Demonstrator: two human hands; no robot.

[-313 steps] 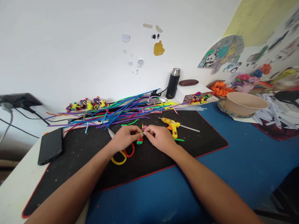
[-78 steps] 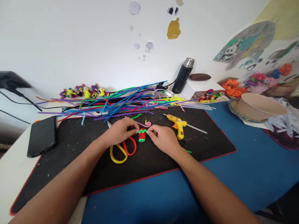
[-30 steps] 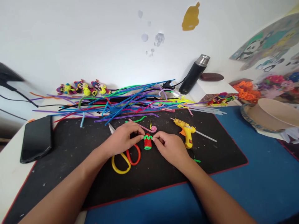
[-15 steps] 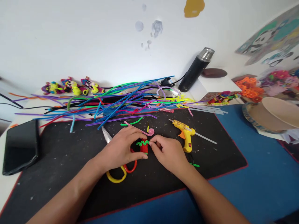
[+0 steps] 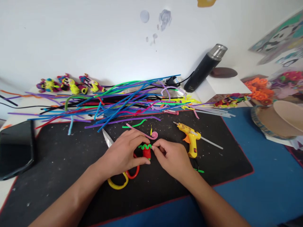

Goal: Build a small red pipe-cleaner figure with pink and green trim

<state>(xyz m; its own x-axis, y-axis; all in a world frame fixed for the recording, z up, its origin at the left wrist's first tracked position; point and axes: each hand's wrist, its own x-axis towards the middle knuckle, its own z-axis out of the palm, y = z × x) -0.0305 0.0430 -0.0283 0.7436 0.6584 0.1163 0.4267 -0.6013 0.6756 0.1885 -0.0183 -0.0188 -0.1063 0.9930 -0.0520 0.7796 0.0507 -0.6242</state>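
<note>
Between the thumb and fingers of my left hand [image 5: 120, 154] is a small red piece [image 5: 146, 153]. A wavy green strip [image 5: 145, 146] runs across its top. My right hand [image 5: 172, 156] pinches the strip's right end with thumb and forefinger. Scissors with a yellow and a red handle [image 5: 118, 186] lie partly under my left hand. Just beyond my hands is a pink strip with a coiled end [image 5: 154, 135]. A yellow glue gun [image 5: 193, 140] rests to the right of my right hand, with a clear glue stick in it.
Many coloured pipe cleaners [image 5: 113, 104] lie along the back of the black mat [image 5: 71, 164]. A phone [image 5: 16, 149] is at the left. A black flask [image 5: 203, 69] and a round basket [image 5: 260, 124] stand at the right.
The view has shifted slightly, so the phone sits further left and the flask further right. Both hands keep nearly the same hold on the red piece and the green strip.
</note>
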